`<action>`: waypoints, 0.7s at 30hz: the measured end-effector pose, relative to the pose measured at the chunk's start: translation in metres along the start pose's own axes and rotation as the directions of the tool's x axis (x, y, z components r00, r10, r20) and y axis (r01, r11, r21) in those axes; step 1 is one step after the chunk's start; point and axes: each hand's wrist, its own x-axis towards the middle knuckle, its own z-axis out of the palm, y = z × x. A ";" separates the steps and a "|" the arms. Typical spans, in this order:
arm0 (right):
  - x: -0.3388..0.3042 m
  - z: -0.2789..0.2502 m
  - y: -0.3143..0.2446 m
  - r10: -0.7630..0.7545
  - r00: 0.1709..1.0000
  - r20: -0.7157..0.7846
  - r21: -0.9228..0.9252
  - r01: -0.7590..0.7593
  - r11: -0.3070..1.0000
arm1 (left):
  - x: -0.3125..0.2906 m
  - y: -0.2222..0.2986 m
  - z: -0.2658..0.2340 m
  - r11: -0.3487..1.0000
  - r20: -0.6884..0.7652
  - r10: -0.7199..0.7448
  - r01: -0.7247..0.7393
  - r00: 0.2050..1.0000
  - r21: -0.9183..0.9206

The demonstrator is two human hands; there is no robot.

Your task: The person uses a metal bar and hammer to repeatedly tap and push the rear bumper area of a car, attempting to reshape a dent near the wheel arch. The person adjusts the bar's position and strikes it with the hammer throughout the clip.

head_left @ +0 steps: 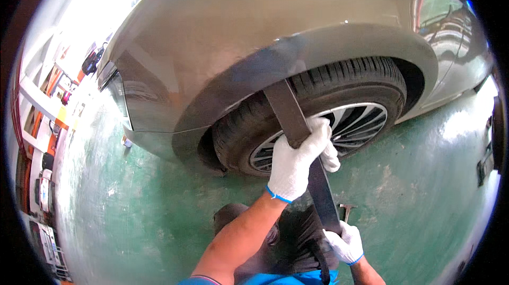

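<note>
A long, flat, dark strip [286,112] slants across the front of a car wheel. Its upper end reaches the top of the tyre [344,81], just under the wheel arch [254,65]. My left hand [299,159], in a white knit glove, is wrapped round the strip's middle, in front of the spoked rim [366,123]. Lower down, above my knees, my gloved right hand [347,243] grips the strip's near end. Whether the upper end touches the tyre or the arch, I cannot tell.
The car's bronze-grey fender [201,36] fills the upper view. A small tool with a brownish handle [347,211] lies on the green floor [159,195] beyond my right hand. Shelving with equipment [45,184] lines the far left. A dark object [485,163] stands at the right edge.
</note>
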 end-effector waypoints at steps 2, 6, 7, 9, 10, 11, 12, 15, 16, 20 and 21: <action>-0.013 -0.011 -0.001 -0.006 0.999 -0.049 0.011 0.007 1.000 | 0.007 0.008 0.013 0.989 -0.029 -0.040 0.036 0.999 -0.144; -0.033 -0.060 -0.009 -0.129 0.979 -0.158 -0.118 0.111 0.987 | 0.016 0.005 0.035 0.948 0.069 -0.054 0.072 0.996 -0.310; -0.035 -0.073 -0.017 -0.182 0.965 -0.191 -0.188 0.146 0.971 | 0.016 0.005 0.046 0.936 0.034 -0.063 0.071 0.997 -0.344; -0.039 -0.099 -0.035 -0.196 0.949 -0.249 -0.275 0.125 0.953 | 0.023 -0.007 0.057 0.954 -0.041 0.028 -0.039 0.999 -0.296; -0.039 -0.112 -0.045 -0.162 0.946 -0.280 -0.293 0.076 0.953 | 0.027 -0.009 0.063 0.941 -0.065 0.029 -0.049 0.997 -0.335; -0.039 -0.130 -0.047 -0.112 0.961 -0.255 -0.286 0.036 0.957 | 0.029 -0.010 0.068 0.926 -0.096 0.030 -0.064 0.995 -0.373; -0.031 -0.139 -0.050 -0.091 0.971 -0.220 -0.277 0.027 0.960 | 0.032 -0.012 0.076 0.910 -0.113 0.031 -0.075 0.993 -0.408; 0.018 -0.132 -0.028 0.055 0.998 -0.032 -0.166 -0.060 0.984 | 0.046 -0.027 0.060 0.932 -0.085 0.043 -0.070 0.995 -0.356; 0.032 -0.125 -0.014 0.014 1.000 0.027 -0.125 -0.011 0.992 | 0.048 -0.026 0.053 0.958 -0.120 0.057 -0.088 0.991 -0.273; 0.024 -0.085 0.004 0.054 0.999 0.000 0.023 -0.054 0.998 | 0.039 -0.017 0.038 0.960 -0.075 0.015 -0.036 0.997 -0.278; 0.016 -0.081 0.005 0.070 0.997 -0.026 -0.051 -0.071 0.996 | 0.035 -0.014 0.037 0.969 -0.089 0.025 -0.046 0.996 -0.244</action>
